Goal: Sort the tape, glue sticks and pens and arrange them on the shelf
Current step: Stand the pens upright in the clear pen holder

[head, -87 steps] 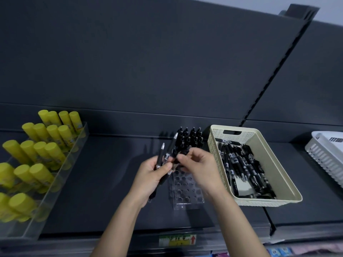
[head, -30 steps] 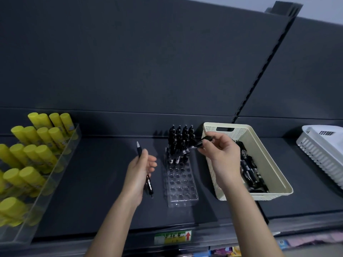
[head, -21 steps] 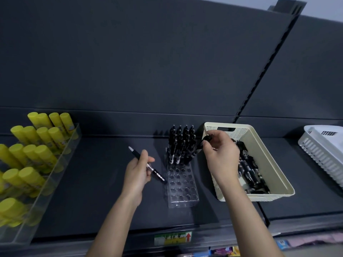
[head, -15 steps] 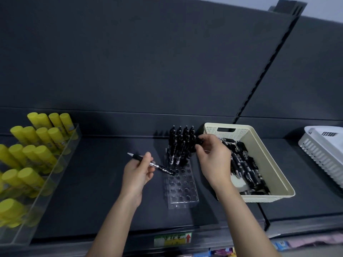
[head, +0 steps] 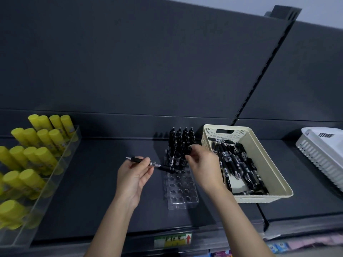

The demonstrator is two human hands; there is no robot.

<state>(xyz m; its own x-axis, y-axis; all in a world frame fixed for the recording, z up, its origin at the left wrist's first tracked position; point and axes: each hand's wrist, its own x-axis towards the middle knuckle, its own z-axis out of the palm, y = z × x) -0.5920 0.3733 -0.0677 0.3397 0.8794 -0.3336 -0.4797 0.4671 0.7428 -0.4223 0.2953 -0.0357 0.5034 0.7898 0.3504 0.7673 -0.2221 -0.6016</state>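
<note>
On the shelf (head: pixel 104 191) in front of me, the open tray (head: pixel 61 169) lies at the far left, and the glue sticks (head: pixel 42 156) stand in it in rows from front to back. The pen rack (head: pixel 181 190) is in the middle of the shelf; the standing pens (head: pixel 179 143) fill only its rear rows. Just right of the rack is the basket (head: pixel 269 164), with the loose pens (head: pixel 237 164) lying inside. Well apart, at the far right, is the second basket (head: pixel 323 154). My left hand (head: pixel 132 178) is left of the rack and holds a single pen (head: pixel 157 165) crosswise, one end over the rack. My right hand (head: pixel 204 167) is between the rack and the basket, fingertips at the standing pens. A label (head: pixel 172 241) sits on the front edge, below the rack.
</note>
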